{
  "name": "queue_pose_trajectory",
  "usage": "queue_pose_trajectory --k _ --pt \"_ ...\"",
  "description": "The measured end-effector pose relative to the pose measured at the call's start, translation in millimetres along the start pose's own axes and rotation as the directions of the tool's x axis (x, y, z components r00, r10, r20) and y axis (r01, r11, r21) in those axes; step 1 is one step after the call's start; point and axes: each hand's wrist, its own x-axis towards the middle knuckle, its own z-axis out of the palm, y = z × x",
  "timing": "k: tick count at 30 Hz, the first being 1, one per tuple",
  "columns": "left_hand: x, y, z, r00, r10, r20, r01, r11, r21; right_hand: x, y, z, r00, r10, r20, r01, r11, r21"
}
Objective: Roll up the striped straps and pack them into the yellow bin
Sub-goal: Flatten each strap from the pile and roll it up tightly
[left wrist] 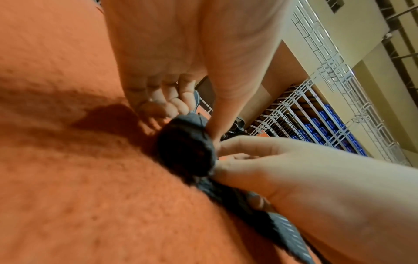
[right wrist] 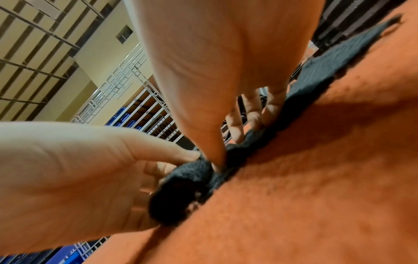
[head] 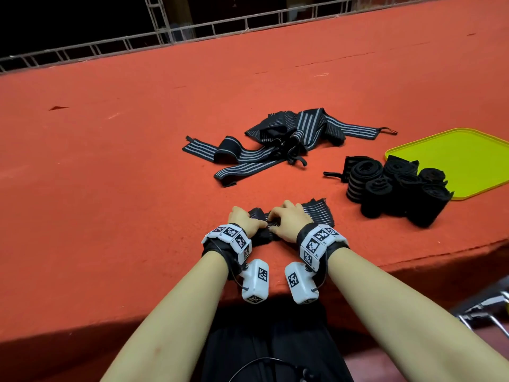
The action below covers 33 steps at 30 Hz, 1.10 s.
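Observation:
A black strap with grey stripes lies near the table's front edge, its left part wound into a tight roll (head: 260,216) (left wrist: 187,148) (right wrist: 181,189). Its flat tail (head: 316,213) (right wrist: 328,75) runs off to the right. My left hand (head: 254,220) (left wrist: 190,123) curls round the roll from the left. My right hand (head: 281,219) (right wrist: 233,141) pinches the strap beside the roll, thumb against it. A tangle of loose striped straps (head: 289,133) lies further back. Several rolled straps (head: 396,186) sit at the corner of the shallow yellow bin (head: 462,155) on the right.
The table is covered in red felt (head: 137,161); its front edge (head: 385,266) runs just behind my wrists. A white metal railing (head: 192,31) lines the far edge. Chrome tubing (head: 484,310) shows at the lower right, below the table.

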Motion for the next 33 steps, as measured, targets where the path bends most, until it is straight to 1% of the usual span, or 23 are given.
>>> queue_pose_trajectory --k 1,3,5,7,9,11,14,17,19,21,22,23,24,25,26,27,28,29,31,33 --pt "-3 1 0 1.000 -0.002 0.001 0.002 1.000 0.013 -1 1 -2 1.000 0.030 -0.007 -0.030 0.999 -0.043" --pt "-4 2 1 1.000 0.000 0.003 0.000 1.000 0.026 -1 0 -5 0.993 0.096 -0.061 -0.103 0.986 -0.130" --pt "-8 4 2 1.000 0.005 -0.007 -0.005 0.999 0.033 0 -2 -9 0.984 0.139 -0.108 -0.155 0.974 -0.165" --pt "-11 7 2 1.000 0.020 -0.011 -0.019 0.997 0.072 2 -2 -10 0.984 0.145 -0.099 -0.159 0.976 -0.150" --pt "-14 11 5 0.998 0.069 0.003 -0.069 0.991 0.111 2 0 -11 0.986 0.149 -0.081 -0.159 0.978 -0.134" --pt "-14 14 10 0.995 0.095 0.016 -0.096 0.987 0.130 3 5 -14 0.980 0.180 -0.079 -0.190 0.972 -0.138" --pt "-10 15 13 0.994 0.104 0.014 -0.105 0.982 0.154 2 14 -21 0.966 0.241 -0.089 -0.255 0.946 -0.200" --pt "-11 19 15 0.992 0.130 0.006 -0.128 0.967 0.223 -1 20 -31 0.949 0.298 -0.097 -0.314 0.912 -0.266" --pt "-13 22 19 0.987 0.159 -0.015 -0.149 0.950 0.275 -3 24 -36 0.947 0.303 -0.109 -0.321 0.913 -0.252" --pt "-15 25 23 0.981 0.192 -0.026 -0.175 0.935 0.307 0 29 -35 0.966 0.244 -0.092 -0.255 0.958 -0.135" --pt "-14 26 26 0.977 0.213 -0.021 -0.197 0.933 0.300 2 30 -33 0.977 0.201 -0.069 -0.203 0.979 -0.024" --pt "-13 28 28 0.971 0.238 -0.007 -0.227 0.935 0.273 3 31 -31 0.984 0.173 -0.043 -0.168 0.980 0.110" --pt "-13 31 28 0.965 0.264 0.011 -0.259 0.936 0.239 4 30 -28 0.985 0.172 -0.012 -0.163 0.953 0.255" --pt "-14 33 28 0.958 0.287 0.023 -0.285 0.935 0.212 6 29 -26 0.981 0.191 0.022 -0.184 0.897 0.402" --pt "-15 35 28 0.954 0.298 0.037 -0.299 0.934 0.196 8 29 -24 0.974 0.220 0.057 -0.216 0.817 0.534" --pt "-15 38 28 0.954 0.296 0.048 -0.299 0.938 0.173 9 29 -24 0.967 0.244 0.078 -0.239 0.745 0.623" --pt "-13 39 29 0.959 0.277 0.056 -0.282 0.949 0.139 10 30 -23 0.964 0.255 0.081 -0.242 0.704 0.668" --pt "-10 39 30 0.966 0.248 0.066 -0.254 0.963 0.095 10 31 -24 0.964 0.256 0.068 -0.234 0.700 0.675" --pt "-9 38 30 0.980 0.176 0.090 -0.178 0.984 0.021 6 35 -25 0.973 0.230 0.022 -0.189 0.739 0.646" --pt "-7 35 30 0.987 0.114 0.115 -0.119 0.992 0.042 0 38 -26 0.984 0.179 -0.007 -0.133 0.757 0.640"
